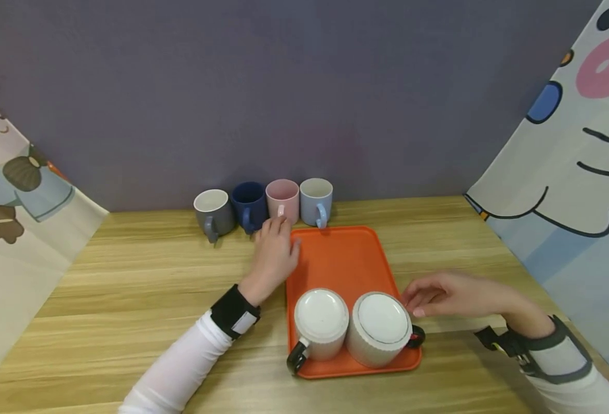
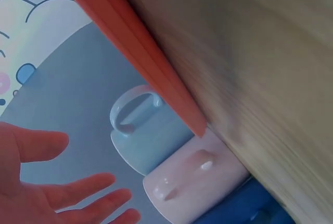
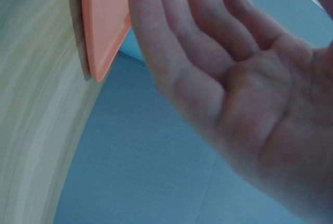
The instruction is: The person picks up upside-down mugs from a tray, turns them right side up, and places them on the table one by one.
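Observation:
My left hand (image 1: 273, 256) hovers over the left edge of the orange tray (image 1: 343, 259), its fingers loosely spread just before a pink mug (image 1: 288, 210). In the left wrist view those fingers (image 2: 83, 187) are apart from the pink mug (image 2: 182, 187) and hold nothing. Beside the tray's right edge, my right hand (image 1: 456, 294) has relaxed, slightly bent fingers and an empty palm (image 3: 260, 94). Two whitish mugs with black handles stand upside down on the tray's near end: the left mug (image 1: 321, 322) and the right mug (image 1: 379, 328).
Along the back of the wooden table (image 1: 144, 299), a grey mug (image 1: 218, 218), a navy mug (image 1: 252, 207) and a light-blue mug (image 1: 311, 207) stand upright in line with the pink one. A grey wall panel (image 1: 283, 86) rises behind them.

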Available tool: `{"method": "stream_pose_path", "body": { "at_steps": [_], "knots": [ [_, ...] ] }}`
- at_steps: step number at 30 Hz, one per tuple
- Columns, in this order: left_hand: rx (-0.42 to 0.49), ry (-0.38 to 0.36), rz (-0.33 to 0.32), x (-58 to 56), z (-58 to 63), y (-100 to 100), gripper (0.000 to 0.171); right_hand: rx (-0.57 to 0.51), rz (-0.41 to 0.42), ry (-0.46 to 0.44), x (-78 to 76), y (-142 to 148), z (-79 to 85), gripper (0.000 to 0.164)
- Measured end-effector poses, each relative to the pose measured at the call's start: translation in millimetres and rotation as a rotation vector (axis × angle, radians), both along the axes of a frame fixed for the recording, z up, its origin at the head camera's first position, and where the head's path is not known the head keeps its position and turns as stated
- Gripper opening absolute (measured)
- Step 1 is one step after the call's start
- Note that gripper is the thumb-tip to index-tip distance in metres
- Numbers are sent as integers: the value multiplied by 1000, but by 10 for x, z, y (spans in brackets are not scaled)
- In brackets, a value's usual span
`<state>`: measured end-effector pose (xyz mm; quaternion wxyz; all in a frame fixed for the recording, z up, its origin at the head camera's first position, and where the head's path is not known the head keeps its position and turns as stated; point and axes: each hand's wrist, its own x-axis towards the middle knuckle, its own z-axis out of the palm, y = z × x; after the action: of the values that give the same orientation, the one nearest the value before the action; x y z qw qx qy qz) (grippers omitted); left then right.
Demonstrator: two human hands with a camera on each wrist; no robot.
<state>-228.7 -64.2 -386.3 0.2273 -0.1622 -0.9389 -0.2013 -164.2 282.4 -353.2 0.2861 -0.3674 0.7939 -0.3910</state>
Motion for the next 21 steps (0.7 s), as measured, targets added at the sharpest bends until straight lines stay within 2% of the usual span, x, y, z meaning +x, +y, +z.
{"method": "stream_pose_path", "body": {
  "at_steps": [7, 15, 21],
  "knots": [
    [-63, -37, -36, 5, -38, 65, 45, -21, 106, -43, 47, 14, -30, 23],
    [-125, -81, -104, 39, -50, 114, 48, -36, 174, -32, 47, -16, -98, 21],
    [-136, -113, -156, 73, -39, 146, 49, -76, 207, -76, 38, -44, -128, 18]
  ]
}}
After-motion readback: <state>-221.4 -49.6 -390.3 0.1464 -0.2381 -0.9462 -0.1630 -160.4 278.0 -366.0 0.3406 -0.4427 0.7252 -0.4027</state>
